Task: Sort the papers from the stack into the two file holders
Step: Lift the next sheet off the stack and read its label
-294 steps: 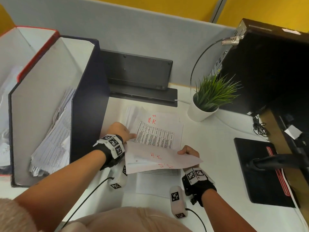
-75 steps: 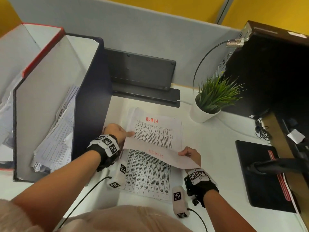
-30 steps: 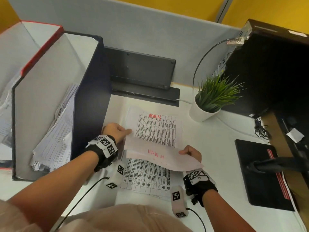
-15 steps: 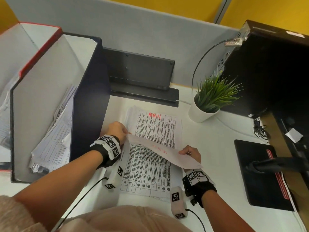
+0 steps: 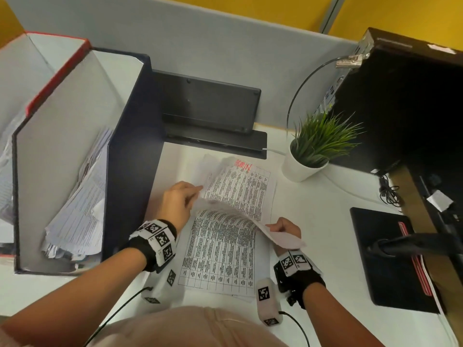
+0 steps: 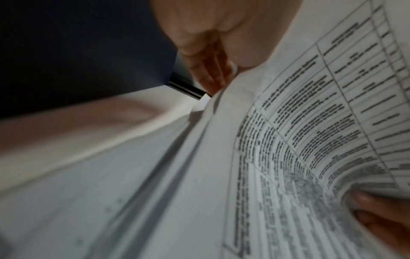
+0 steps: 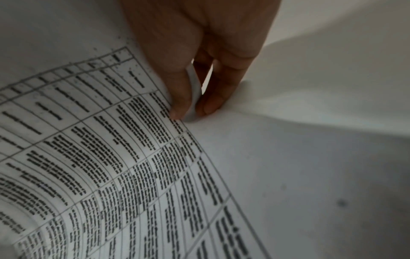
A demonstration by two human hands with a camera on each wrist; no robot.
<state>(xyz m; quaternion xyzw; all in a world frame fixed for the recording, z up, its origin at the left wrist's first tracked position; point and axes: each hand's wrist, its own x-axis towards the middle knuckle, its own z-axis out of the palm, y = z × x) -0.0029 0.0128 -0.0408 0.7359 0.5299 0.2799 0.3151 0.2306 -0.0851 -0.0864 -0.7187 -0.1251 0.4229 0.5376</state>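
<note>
Grey partition panels and a yellow wall back our white worktop [image 5: 325,221], where the stack of papers [image 5: 220,259] lies flat between our arms, its printed tables facing up. We have one sheet [image 5: 238,194] bent over on itself above the stack: its far part, with red handwriting at the top, rests on the pile, while its near edge curls up toward us.

Our left hand [image 5: 175,204] has its grip closed on the sheet's left edge; from the left wrist view the fingers [image 6: 208,70] reach down behind the curved paper. Our right hand [image 5: 285,227] pinches the sheet's near right corner, and the right wrist view shows thumb and fingertips [image 7: 208,103] pressed together with the paper edge between them.

Left of the stack stand the two file holders, just beside each other. Nearest the papers, the dark blue file holder [image 5: 132,159] has a slumped bundle of printed pages in it, and the red-edged file holder [image 5: 57,71] sits beyond it, also with pages showing.

Behind the stack we see a black keyboard [image 5: 208,106] propped against the partition, and to the right a potted plant [image 5: 310,151] in a white pot.
</note>
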